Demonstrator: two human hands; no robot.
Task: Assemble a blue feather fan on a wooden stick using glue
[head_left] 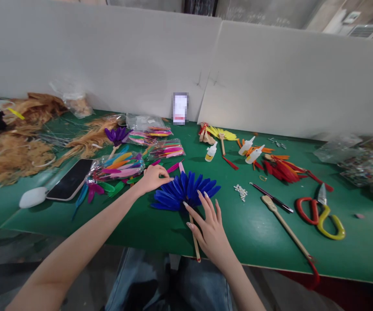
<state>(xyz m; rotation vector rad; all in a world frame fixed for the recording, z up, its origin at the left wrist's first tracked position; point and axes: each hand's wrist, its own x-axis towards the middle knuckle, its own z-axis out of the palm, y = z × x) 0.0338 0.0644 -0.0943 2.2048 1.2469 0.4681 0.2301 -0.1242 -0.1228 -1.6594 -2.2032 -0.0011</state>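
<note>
A fan of blue feathers [180, 188] on a thin wooden handle [195, 244] lies in front of me at the table's near edge. At its upper left rim, my left hand [155, 178] is closed in a pinch on the edge of a blue feather; the exact grip is partly hidden. My right hand [208, 224] rests with fingers spread over the base of the feathers, where they meet the handle. A pink feather [181, 167] pokes out behind the fan. To the left are bagged multicoloured feathers [118, 167].
Scissors [319, 211], a pen [272, 198], a bare wooden stick [285, 224] and small white beads [240, 192] lie right. Glue bottles [211, 152], a yellow feather fan [222, 134] and red feathers [282, 168] are behind. A phone [71, 179] and brown fibres [18, 151] are left.
</note>
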